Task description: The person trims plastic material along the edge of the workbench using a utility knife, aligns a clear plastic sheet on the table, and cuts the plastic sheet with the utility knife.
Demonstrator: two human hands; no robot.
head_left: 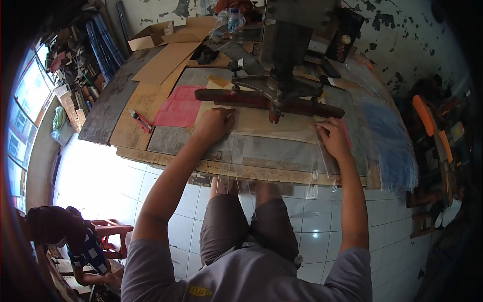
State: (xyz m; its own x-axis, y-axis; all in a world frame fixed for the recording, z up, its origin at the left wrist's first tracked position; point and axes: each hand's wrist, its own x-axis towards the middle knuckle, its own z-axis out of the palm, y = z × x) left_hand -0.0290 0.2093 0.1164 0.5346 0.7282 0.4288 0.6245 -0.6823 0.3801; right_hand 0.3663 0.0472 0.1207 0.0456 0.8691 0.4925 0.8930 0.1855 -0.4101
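Note:
A clear plastic sheet (274, 155) stretches across the front of the work table and hangs over its edge. My left hand (215, 125) is closed on the sheet's left side, beside a tan sheet (271, 132) lying under the machine. At the right side, my right hand (333, 137) pinches the clear plastic between thumb and fingers. Just beyond both hands is the long dark red bar (302, 107) of a metal press (276, 83). The far part of the plastic is hard to make out near the bar.
A pink sheet (176, 106) and a red cutter knife (141, 121) lie left of my left hand. Cardboard (166, 63) and a water bottle (234, 21) are farther back. Bluish plastic sheets (392, 146) drape over the right edge. Another person (85, 246) sits at lower left.

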